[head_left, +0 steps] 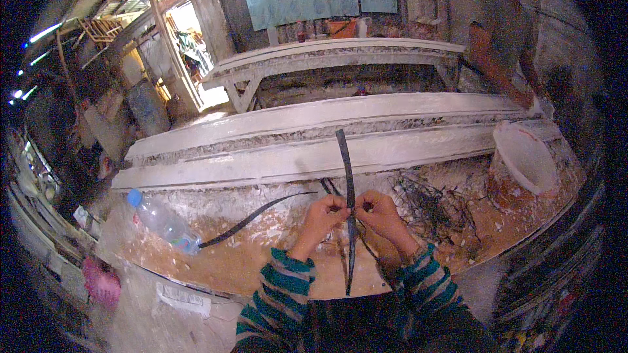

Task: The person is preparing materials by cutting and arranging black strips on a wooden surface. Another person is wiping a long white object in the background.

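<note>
A long black flat strip (345,163), rubber-like in look, stands nearly upright across the middle of the view. My left hand (320,219) pinches it from one side at about mid-length. From the other side my right hand (386,219) pinches it at the same height, the fingertips of both hands close together. More dark strips show behind and below my hands, partly hidden by them. Another black strip (252,217) lies curved on the worktable (255,258), left of my left hand. Beyond my right hand sits a tangle of thin dark strands (438,209).
A clear plastic bottle (160,219) with a blue cap lies at the left. At the right stands a white-rimmed bucket (523,160). Long white moulded pieces (275,157) run across behind my hands. Another person (500,39) stands at the far right, near a white bench (340,52).
</note>
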